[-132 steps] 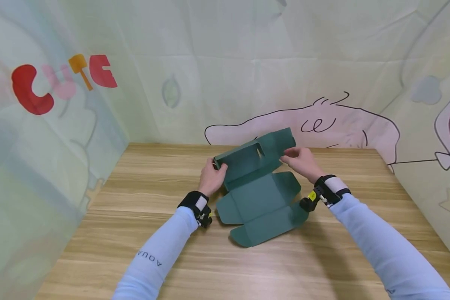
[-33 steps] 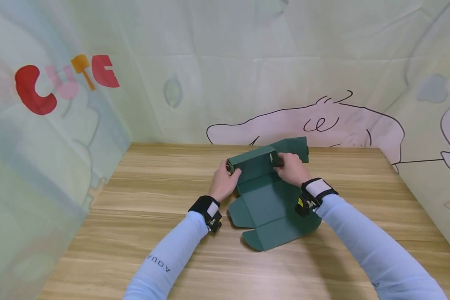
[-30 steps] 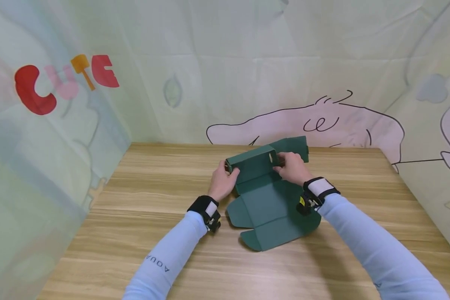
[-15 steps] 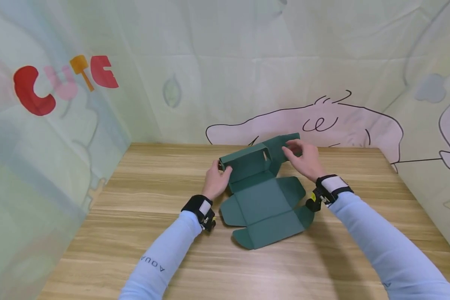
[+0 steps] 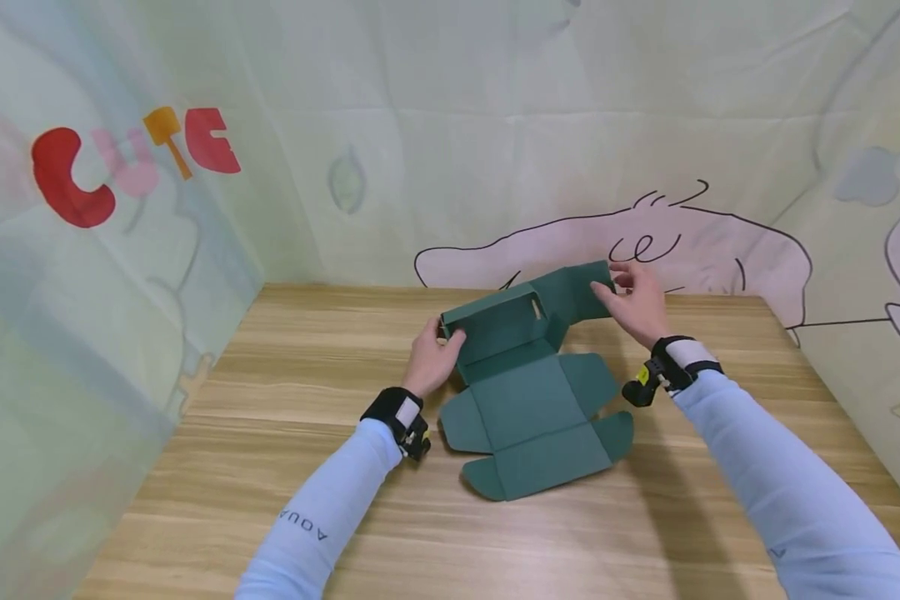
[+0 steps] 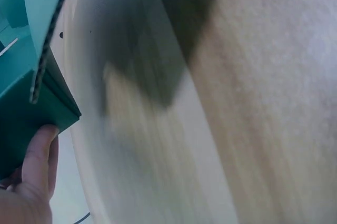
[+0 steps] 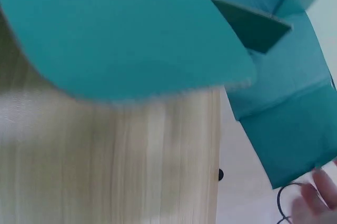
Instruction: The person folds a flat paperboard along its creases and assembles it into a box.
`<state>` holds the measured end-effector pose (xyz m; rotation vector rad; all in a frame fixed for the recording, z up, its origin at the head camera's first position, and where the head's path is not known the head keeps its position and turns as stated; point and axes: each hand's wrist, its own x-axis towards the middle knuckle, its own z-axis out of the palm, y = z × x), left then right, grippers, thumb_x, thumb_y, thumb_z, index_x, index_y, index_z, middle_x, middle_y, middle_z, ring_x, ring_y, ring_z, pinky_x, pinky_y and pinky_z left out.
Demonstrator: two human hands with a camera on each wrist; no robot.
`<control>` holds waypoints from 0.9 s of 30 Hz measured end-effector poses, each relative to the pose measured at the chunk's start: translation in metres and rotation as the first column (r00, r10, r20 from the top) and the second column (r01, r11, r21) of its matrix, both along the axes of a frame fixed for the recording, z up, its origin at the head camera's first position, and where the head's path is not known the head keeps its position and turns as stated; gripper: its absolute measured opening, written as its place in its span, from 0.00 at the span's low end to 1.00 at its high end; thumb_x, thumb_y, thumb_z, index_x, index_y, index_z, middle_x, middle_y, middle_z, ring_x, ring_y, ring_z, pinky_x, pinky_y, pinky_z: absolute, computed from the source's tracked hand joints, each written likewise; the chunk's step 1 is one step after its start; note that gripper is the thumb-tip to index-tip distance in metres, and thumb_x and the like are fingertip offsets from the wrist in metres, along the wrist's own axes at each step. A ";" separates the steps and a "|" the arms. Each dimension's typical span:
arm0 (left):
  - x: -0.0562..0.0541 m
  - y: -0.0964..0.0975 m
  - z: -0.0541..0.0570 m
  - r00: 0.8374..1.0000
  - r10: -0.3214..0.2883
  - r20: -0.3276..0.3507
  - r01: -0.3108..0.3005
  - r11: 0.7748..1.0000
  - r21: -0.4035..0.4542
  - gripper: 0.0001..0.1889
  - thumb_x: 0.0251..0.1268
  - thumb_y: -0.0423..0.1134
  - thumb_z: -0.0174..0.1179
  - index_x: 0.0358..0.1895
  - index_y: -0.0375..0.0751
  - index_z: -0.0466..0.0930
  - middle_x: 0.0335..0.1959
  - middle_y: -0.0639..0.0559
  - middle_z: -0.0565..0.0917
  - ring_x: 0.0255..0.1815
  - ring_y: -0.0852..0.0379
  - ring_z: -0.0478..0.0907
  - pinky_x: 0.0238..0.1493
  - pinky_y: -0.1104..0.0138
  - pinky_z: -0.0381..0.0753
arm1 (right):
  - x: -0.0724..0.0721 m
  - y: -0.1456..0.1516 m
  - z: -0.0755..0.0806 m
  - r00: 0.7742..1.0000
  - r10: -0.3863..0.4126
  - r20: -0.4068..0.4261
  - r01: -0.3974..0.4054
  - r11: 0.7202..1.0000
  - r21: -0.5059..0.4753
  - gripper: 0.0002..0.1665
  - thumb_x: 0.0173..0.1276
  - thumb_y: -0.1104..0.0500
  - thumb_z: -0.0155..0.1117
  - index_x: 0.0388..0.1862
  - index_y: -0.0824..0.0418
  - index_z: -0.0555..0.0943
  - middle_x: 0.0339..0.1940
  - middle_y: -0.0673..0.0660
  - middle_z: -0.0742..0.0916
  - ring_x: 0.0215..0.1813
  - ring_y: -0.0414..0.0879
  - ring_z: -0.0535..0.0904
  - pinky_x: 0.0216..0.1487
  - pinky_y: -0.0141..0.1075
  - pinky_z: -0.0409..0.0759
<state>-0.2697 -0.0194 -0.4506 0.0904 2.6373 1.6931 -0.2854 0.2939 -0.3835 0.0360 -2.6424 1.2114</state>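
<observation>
A dark green cardboard box [image 5: 521, 400], partly folded, lies on the wooden table with its near panels and side flaps spread out. Its far wall stands up, and the folded-over part shows a small slot near the right end. My left hand [image 5: 433, 358] grips the left end of that wall, thumb in front; in the left wrist view the fingers of the hand [image 6: 34, 176] lie against the box corner. At the far right, my right hand [image 5: 637, 302] pinches the outer edge of the long end flap [image 5: 588, 292]. The right wrist view shows those fingertips [image 7: 321, 182] at the flap's edge.
The wooden table [image 5: 307, 400] extends around the box. Behind it hangs a printed cloth backdrop [image 5: 457, 167], close to the raised flap. A dark cord-like line [image 7: 281, 203] appears beyond the table edge in the right wrist view.
My right hand has left the inside of the wall's right end and moved right and up to the end flap's outer edge. The box has shifted slightly left with my left hand still gripping it.
</observation>
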 end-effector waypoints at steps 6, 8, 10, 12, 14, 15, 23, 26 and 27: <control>0.001 -0.002 0.001 1.000 -0.023 -0.006 0.023 0.999 0.029 0.22 0.71 0.52 0.50 0.61 0.45 0.69 0.52 0.45 0.78 0.46 0.50 0.78 0.47 0.59 0.80 | -0.008 0.010 0.005 0.954 0.174 0.243 -0.167 0.985 -0.052 0.44 0.70 0.37 0.54 0.73 0.64 0.60 0.70 0.70 0.69 0.70 0.66 0.63 0.65 0.62 0.64; 0.001 -0.002 0.002 0.999 -0.031 -0.023 0.032 0.999 0.041 0.22 0.71 0.51 0.50 0.62 0.45 0.69 0.53 0.45 0.78 0.48 0.50 0.78 0.49 0.59 0.80 | -0.010 0.011 0.005 0.936 0.210 0.282 -0.193 0.977 -0.088 0.43 0.70 0.36 0.54 0.72 0.64 0.62 0.69 0.69 0.70 0.70 0.64 0.63 0.67 0.62 0.63; 0.001 -0.003 0.002 0.999 -0.039 -0.038 0.041 0.998 0.050 0.21 0.71 0.50 0.50 0.61 0.45 0.70 0.55 0.45 0.78 0.51 0.51 0.78 0.50 0.59 0.80 | -0.011 0.010 0.004 0.924 0.238 0.300 -0.207 0.969 -0.132 0.42 0.70 0.37 0.55 0.70 0.64 0.63 0.69 0.67 0.70 0.70 0.62 0.65 0.67 0.61 0.63; 0.002 -0.004 0.001 0.998 -0.044 -0.044 0.046 0.997 0.056 0.20 0.72 0.49 0.50 0.60 0.45 0.70 0.55 0.45 0.78 0.51 0.51 0.78 0.49 0.59 0.80 | -0.012 0.009 0.003 0.914 0.262 0.311 -0.216 0.961 -0.174 0.41 0.70 0.38 0.55 0.70 0.65 0.63 0.68 0.66 0.71 0.69 0.61 0.66 0.67 0.59 0.65; 0.002 -0.004 0.000 0.998 -0.051 -0.042 0.053 0.997 0.061 0.19 0.72 0.49 0.50 0.60 0.44 0.70 0.55 0.45 0.78 0.49 0.51 0.78 0.46 0.61 0.81 | -0.012 0.008 0.002 0.903 0.281 0.325 -0.219 0.952 -0.216 0.40 0.70 0.39 0.56 0.70 0.64 0.62 0.68 0.65 0.70 0.68 0.60 0.67 0.67 0.58 0.66; 0.003 -0.004 0.000 0.998 -0.053 -0.038 0.055 0.997 0.063 0.19 0.72 0.49 0.50 0.60 0.44 0.70 0.55 0.45 0.78 0.48 0.51 0.79 0.44 0.61 0.81 | -0.012 0.008 0.001 0.898 0.287 0.333 -0.219 0.949 -0.228 0.40 0.71 0.40 0.56 0.71 0.64 0.62 0.68 0.65 0.70 0.68 0.60 0.67 0.67 0.57 0.66; 0.003 -0.003 0.001 0.998 -0.055 -0.040 0.058 0.996 0.063 0.20 0.72 0.49 0.51 0.61 0.45 0.69 0.53 0.44 0.78 0.42 0.51 0.80 0.37 0.64 0.82 | -0.011 0.007 0.002 0.870 0.341 0.356 -0.248 0.927 -0.281 0.42 0.71 0.44 0.58 0.73 0.65 0.57 0.70 0.69 0.68 0.69 0.65 0.67 0.66 0.54 0.69; 0.003 -0.003 0.001 0.997 -0.053 -0.048 0.056 0.996 0.065 0.20 0.72 0.49 0.51 0.61 0.45 0.70 0.53 0.45 0.78 0.44 0.51 0.80 0.39 0.64 0.82 | -0.010 0.006 0.004 0.870 0.348 0.350 -0.259 0.926 -0.276 0.42 0.71 0.45 0.58 0.73 0.65 0.58 0.70 0.69 0.68 0.68 0.64 0.68 0.65 0.54 0.69; 0.003 -0.003 0.001 0.997 -0.051 -0.052 0.055 0.996 0.064 0.20 0.72 0.49 0.51 0.61 0.45 0.70 0.54 0.45 0.78 0.45 0.50 0.80 0.40 0.63 0.82 | -0.009 0.005 0.004 0.869 0.353 0.346 -0.266 0.924 -0.275 0.41 0.71 0.45 0.58 0.72 0.66 0.58 0.69 0.69 0.69 0.68 0.64 0.68 0.65 0.54 0.69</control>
